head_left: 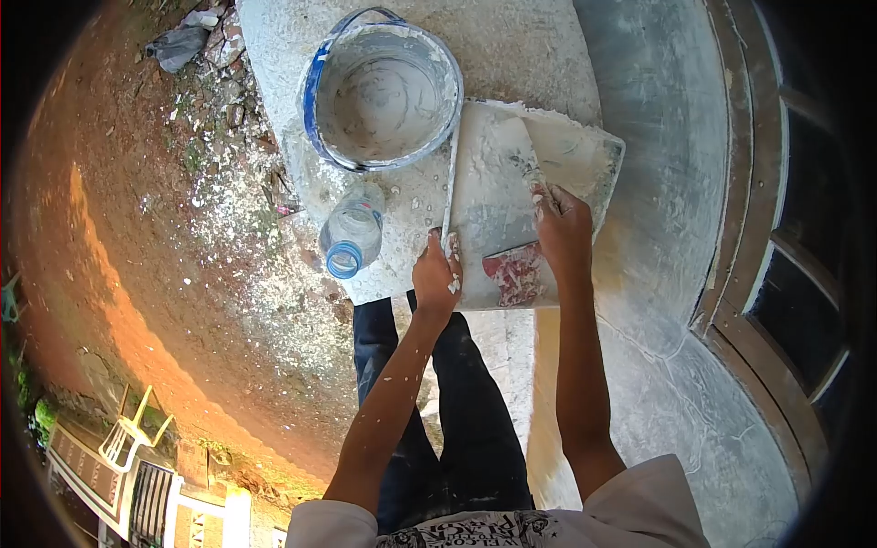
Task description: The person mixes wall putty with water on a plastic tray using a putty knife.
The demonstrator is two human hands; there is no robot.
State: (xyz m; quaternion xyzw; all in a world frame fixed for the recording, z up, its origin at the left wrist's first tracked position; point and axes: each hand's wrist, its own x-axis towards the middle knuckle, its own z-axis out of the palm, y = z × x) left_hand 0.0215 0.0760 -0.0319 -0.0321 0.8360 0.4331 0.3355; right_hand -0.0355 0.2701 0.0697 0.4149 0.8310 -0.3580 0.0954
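readable text: none | shirt [475,532]: printed lettering, too blurred

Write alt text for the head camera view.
A person's right hand presses a scraper onto a plaster-covered board while the left hand holds its edge. A plaster-caked bucket and a plastic bottle sit beside it.

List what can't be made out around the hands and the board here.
Head view:
1. Tool in the right hand: the fingers hide its handle and white paste coats its blade.
2. Left hand at the board edge: the back of the hand hides how it grips.
3. Bottle: contents unclear, too small.
4. Shirt print: cut off by the bottom edge.
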